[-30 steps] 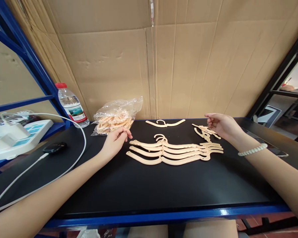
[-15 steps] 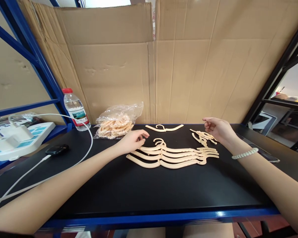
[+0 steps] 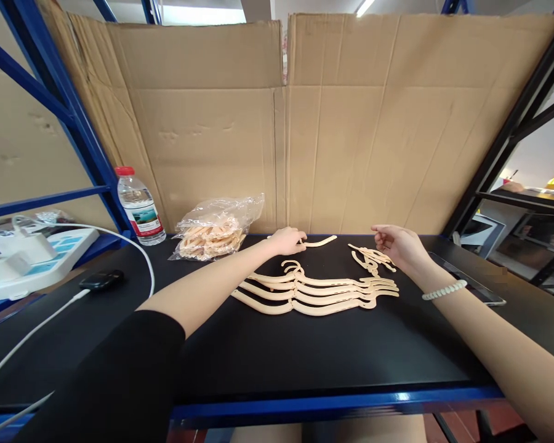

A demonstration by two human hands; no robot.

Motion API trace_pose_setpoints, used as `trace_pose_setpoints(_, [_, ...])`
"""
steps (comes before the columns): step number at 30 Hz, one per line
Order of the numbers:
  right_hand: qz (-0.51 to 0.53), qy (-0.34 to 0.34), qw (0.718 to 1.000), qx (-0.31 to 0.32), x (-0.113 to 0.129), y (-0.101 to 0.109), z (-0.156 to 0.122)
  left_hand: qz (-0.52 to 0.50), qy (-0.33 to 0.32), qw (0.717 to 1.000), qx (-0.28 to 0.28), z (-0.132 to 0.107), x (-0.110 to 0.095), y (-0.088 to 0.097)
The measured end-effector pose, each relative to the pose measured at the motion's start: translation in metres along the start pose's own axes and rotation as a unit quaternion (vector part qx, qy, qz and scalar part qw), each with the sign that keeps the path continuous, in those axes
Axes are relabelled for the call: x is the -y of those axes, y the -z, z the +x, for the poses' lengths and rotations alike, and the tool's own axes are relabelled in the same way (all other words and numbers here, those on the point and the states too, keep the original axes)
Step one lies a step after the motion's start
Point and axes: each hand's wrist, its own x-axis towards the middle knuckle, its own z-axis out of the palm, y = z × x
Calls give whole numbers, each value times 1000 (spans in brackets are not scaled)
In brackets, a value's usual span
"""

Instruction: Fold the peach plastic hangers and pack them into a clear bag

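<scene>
I'm seeing the hanger stack [image 3: 314,289] lying mid-table [image 3: 305,363]. L hand [image 3: 289,240] is leaving it and covering the lone hanger [image 3: 322,242] at the back; can't tell the grip. R hand [image 3: 397,245] is hovering slack, fingers apart, by the small hanger pieces [image 3: 372,258].

A bottle [image 3: 137,205] is standing by the cardboard [image 3: 277,123]. A white cable [image 3: 74,298] is lying across the black table [image 3: 305,351].

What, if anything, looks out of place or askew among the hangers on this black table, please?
Nothing looks damaged or spilled. The stacked hangers lie neatly aligned mid-table. One single hanger lies apart by the cardboard, under the left hand, and a small heap of hanger pieces beside the right hand lies crossed and askew.
</scene>
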Motion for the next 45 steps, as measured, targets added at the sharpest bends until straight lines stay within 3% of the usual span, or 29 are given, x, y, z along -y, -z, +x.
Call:
trace_pose_setpoints(6, [-12,14,1000,1,1,2,2,19,23,999,21,16,-3,-13])
trace_pose_setpoints(13, [-63,8,997,39,-6,-3,-2,21,17,1000,-6,17,-4,-21])
trace_pose_setpoints(17, [-121,7,990,77,-6,-6,-4,22,-7,999,-35,7,-4,-14])
trace_pose_setpoints(23, [-194,56,977,68,1,-13,-15,55,-63,988,-127,-19,-20,8])
trace_pose_setpoints(26, [-235,67,953,180,6,-17,-24,79,-90,978,-173,-38,-33,16])
trace_pose_setpoints(30, [-272,18,887,371,14,-18,-32,102,-111,966,-209,-64,-46,22])
trace_pose_setpoints(32, [-268,10,874,406,16,-19,-34,108,-107,963,-222,-76,-48,22])
trace_pose_setpoints(35, [-246,4,875,418,18,-20,-37,111,-90,959,-243,-93,-49,17])
trace_pose_setpoints(38, [-232,13,886,401,17,-22,-38,63,-95,950,-291,-107,-49,9])
trace_pose_setpoints(41, [-235,33,896,376,17,-23,-38,-47,-97,935,-339,-113,-53,4])
trace_pose_setpoints(45, [-227,45,909,348,19,-24,-41,-283,-10,918,-279,-112,-62,2])
